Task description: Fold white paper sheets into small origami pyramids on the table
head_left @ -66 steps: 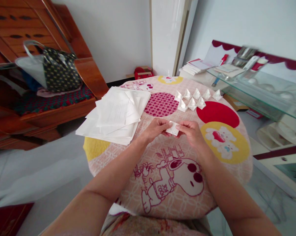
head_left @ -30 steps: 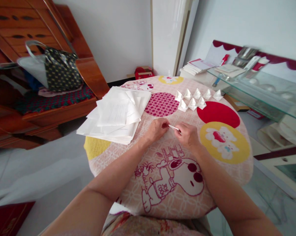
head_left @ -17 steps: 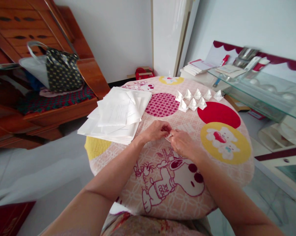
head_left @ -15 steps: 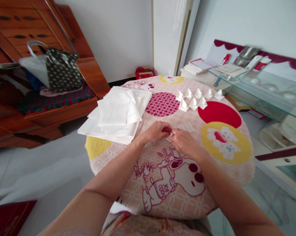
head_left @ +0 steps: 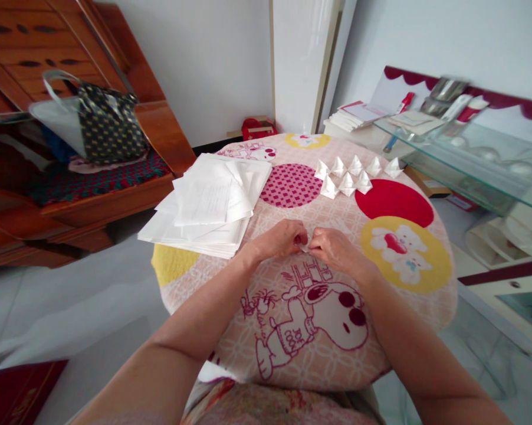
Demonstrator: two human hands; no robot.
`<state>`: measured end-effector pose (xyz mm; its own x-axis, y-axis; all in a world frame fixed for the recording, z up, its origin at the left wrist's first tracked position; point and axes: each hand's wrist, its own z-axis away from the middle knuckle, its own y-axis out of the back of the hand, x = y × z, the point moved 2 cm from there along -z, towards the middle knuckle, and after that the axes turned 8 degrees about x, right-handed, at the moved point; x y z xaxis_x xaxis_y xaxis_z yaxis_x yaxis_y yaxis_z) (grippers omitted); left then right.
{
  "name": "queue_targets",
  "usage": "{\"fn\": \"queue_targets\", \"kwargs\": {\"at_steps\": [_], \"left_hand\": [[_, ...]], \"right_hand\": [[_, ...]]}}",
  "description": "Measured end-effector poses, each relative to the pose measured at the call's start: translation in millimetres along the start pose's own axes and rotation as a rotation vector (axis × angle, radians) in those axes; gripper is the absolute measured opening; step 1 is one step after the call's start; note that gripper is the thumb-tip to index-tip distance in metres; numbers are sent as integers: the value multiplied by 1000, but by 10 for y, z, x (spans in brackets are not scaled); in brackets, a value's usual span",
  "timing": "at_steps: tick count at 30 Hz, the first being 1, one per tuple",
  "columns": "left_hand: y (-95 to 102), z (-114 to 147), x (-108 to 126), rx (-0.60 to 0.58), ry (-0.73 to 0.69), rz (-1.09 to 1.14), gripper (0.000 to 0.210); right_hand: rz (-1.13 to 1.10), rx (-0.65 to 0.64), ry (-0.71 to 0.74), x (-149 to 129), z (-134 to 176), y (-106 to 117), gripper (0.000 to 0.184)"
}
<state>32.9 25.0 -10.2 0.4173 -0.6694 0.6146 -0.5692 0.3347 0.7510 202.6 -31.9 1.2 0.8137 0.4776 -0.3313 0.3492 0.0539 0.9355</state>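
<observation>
The small piece of white paper (head_left: 305, 248) is pinched in the narrow gap between the left hand (head_left: 285, 237) and the right hand (head_left: 334, 248), so the relation that matters is across the body: it lies to the right of the left fingertips and to the left of the right fingertips, with neither hand clearly nearer. Only a pale sliver of it shows, on the side toward the wearer, and its long axis cannot be told, because curled fingers cover most of it. Both hands are drawn in small: the left has its fingers bent toward the thumb at the paper's left side, and the right, its back turned up and its fingers folded under, grips at the paper's right side. The fingertips of the two hands are just beside each other; whether they touch is too small to make out. The paper is held over the middle of the bench (head_left: 230, 342), just beyond the printed cartoon dog (head_left: 292, 333) on the cover; whether its underside rests on that cover is hidden. Farther out and to the right of it stand eight folded paper peaks (head_left: 347, 185), three in a nearer row and five behind, well apart from the fingers. The stack of white sheets (head_left: 204, 203) lies on the far left, beyond the left forearm and nearer to the left hand than to the right.
</observation>
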Motion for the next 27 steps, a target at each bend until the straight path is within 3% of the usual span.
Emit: {"fn": "queue_targets", "kwargs": {"at_steps": [6, 11, 14, 20, 27], "left_hand": [[-27, -30, -64, 10, 75, 12, 10], [8, -50, -116, 43, 142, 53, 11], [11, -57, -122, 48, 175, 61, 15], [3, -77, -128, 69, 259, 115, 16], [-15, -86, -145, 80, 331, 76, 19]], "right_hand": [[-171, 66, -57, 66, -22, 27, 29], [-308, 129, -245, 162, -46, -25, 28], [-344, 128, -345, 188, -60, -40, 29], [-369, 153, -382, 205, -74, -41, 31], [-404, 146, -520, 242, -75, -71, 22]]}}
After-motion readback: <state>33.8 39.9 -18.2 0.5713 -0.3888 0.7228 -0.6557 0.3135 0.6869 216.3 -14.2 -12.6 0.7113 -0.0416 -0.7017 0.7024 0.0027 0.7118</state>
